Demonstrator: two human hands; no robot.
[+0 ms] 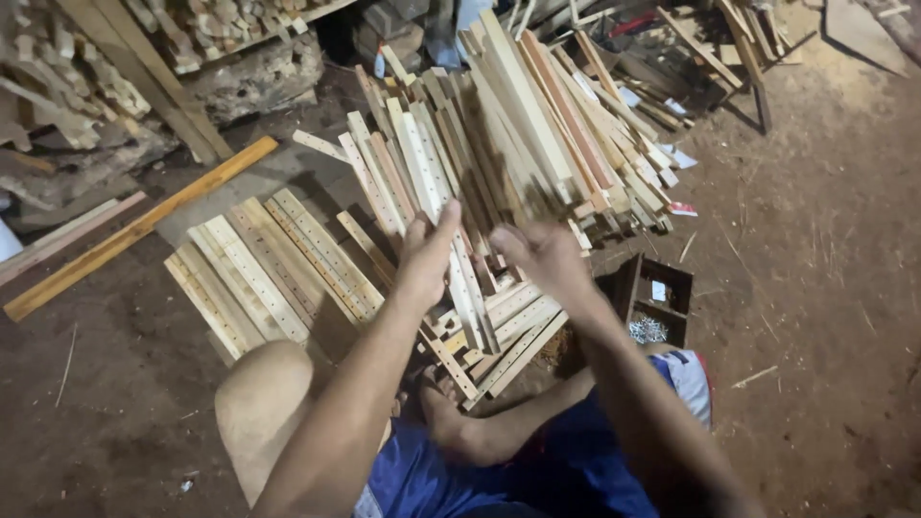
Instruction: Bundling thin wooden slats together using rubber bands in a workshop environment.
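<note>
Up above stacked wooden slats (451, 192), left hand (425, 251) and right hand (544, 254), apart, empty.

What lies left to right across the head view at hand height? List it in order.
Long yellow plank → flat row of drilled slats → left hand → right hand → dark wooden box of metal fasteners → bare dirt floor.
</note>
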